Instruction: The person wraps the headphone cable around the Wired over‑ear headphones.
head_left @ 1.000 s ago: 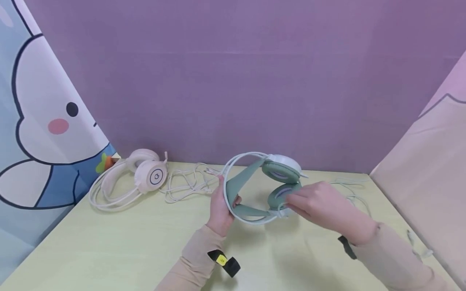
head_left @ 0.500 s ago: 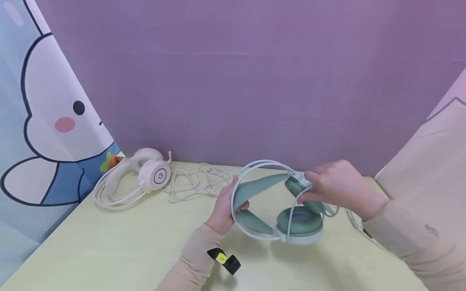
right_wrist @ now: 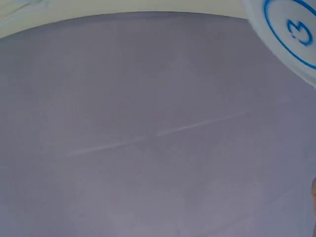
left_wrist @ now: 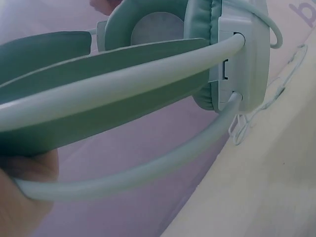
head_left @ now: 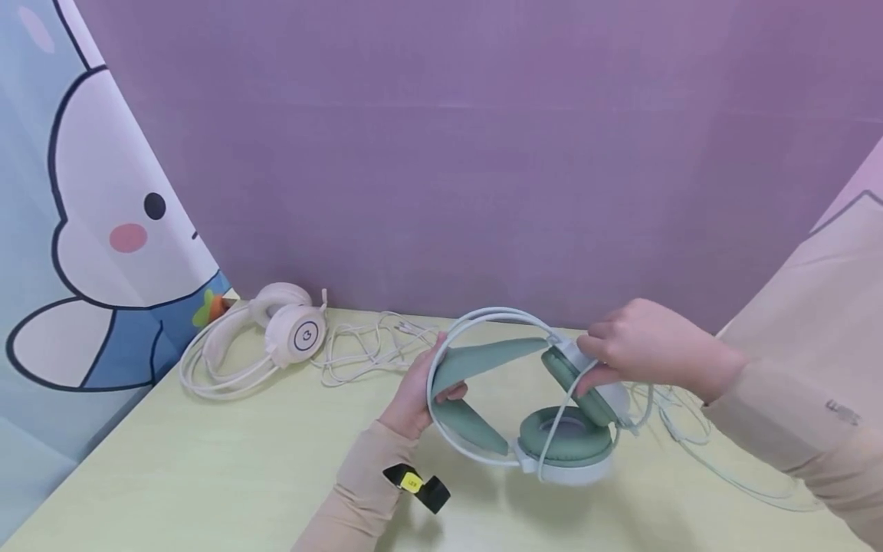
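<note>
I hold a pair of mint-green headphones (head_left: pixel 491 359) above the table, with both hands on them. My left hand (head_left: pixel 416 391) grips the headband at its left side; in the left wrist view its thumb side lies by the lower tube of the band. My right hand (head_left: pixel 645 345) holds the far ear cup (head_left: pixel 579 376), its thumb on the cup's inner side beside a pale cable (head_left: pixel 557 425). The near ear cup (head_left: pixel 566 445) hangs below, cushion upward. In the right wrist view only the logo side of a cup (right_wrist: pixel 296 32) and a sliver of finger show.
White headphones (head_left: pixel 286 330) lie at the table's back left, their white cable (head_left: pixel 372 349) spread beside them. The green cable (head_left: pixel 717 460) trails over the table (head_left: pixel 207 475) on the right. A purple cloth wall (head_left: pixel 441 169) stands behind; printed cloths flank both sides.
My right hand has moved from the near ear cup to the far one, raising it. The cups now stand farther apart, and the headphones have tilted and shifted slightly right.
</note>
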`<state>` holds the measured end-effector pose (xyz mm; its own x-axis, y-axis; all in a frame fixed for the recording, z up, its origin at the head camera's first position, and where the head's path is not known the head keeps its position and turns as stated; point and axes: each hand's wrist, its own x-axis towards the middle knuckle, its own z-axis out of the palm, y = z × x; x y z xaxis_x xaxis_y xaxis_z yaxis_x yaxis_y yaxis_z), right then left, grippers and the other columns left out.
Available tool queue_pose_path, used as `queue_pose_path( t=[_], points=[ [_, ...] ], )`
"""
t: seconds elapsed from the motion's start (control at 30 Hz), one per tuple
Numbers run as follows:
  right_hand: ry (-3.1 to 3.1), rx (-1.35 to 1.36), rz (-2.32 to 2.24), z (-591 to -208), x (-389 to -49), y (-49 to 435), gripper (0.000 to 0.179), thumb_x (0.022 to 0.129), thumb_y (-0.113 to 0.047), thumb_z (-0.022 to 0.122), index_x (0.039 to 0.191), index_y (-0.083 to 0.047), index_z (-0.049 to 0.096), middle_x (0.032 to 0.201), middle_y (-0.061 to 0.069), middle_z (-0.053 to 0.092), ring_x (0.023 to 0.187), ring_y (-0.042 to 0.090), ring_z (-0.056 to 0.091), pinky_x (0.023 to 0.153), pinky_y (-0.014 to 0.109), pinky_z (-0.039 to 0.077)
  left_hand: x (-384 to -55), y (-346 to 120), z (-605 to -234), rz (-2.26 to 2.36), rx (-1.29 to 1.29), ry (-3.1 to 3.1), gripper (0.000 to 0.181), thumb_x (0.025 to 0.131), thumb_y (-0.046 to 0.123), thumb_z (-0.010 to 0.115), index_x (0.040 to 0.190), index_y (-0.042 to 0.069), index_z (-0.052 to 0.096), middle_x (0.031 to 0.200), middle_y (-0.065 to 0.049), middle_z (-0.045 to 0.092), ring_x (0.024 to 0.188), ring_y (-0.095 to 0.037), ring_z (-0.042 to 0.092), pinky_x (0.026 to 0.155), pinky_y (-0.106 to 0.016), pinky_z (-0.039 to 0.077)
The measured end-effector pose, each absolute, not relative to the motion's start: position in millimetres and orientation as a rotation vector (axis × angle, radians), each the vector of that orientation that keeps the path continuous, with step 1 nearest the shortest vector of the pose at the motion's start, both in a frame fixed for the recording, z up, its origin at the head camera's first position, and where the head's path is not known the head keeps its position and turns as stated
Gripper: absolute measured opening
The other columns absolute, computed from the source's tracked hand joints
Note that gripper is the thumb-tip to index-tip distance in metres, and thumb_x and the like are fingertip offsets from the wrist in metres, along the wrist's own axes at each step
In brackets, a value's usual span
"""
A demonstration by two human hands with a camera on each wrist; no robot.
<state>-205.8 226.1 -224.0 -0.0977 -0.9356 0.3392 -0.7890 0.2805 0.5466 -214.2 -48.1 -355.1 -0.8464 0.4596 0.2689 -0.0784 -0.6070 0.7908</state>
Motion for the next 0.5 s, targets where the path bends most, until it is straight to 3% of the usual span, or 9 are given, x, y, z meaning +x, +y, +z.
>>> queue_pose_path(
  t=[0.17,0.33,0.5],
  points=[
    [-1.900,1.506,-0.284,-220,-200,229,0.055,0.093,-0.063,0.032,0.058,-0.020,0.036,0.052,-0.014,0.028,0.046,0.001,0.018,0.042,0.018,0.009,-215,-53,-353,2.531,0.644,1.191,0.047,0.099,0.046,0.037,0.058,0.024,0.045,0.044,0.014,0.044,0.040,-0.001,0.035,0.051,-0.018,0.029],
    [-1.857,1.465,-0.219,-213,-189,233,0.052,0.100,-0.049,0.030,0.058,-0.019,0.032,0.053,-0.013,0.023,0.049,0.000,0.013,0.045,0.017,0.005,-216,-59,-352,2.561,0.620,1.165,0.044,0.098,0.046,0.038,0.062,0.022,0.044,0.045,0.014,0.044,0.041,-0.001,0.035,0.051,-0.018,0.029],
    [-2.013,1.434,-0.061,-208,-177,248,0.045,0.102,-0.040,0.029,0.064,-0.021,0.045,0.059,-0.018,0.032,0.051,-0.008,0.019,0.042,0.011,0.012,-218,-62,-349,2.585,0.620,1.120,0.047,0.101,0.042,0.032,0.061,0.022,0.045,0.044,0.013,0.044,0.040,-0.001,0.036,0.051,-0.017,0.029]
  ],
)
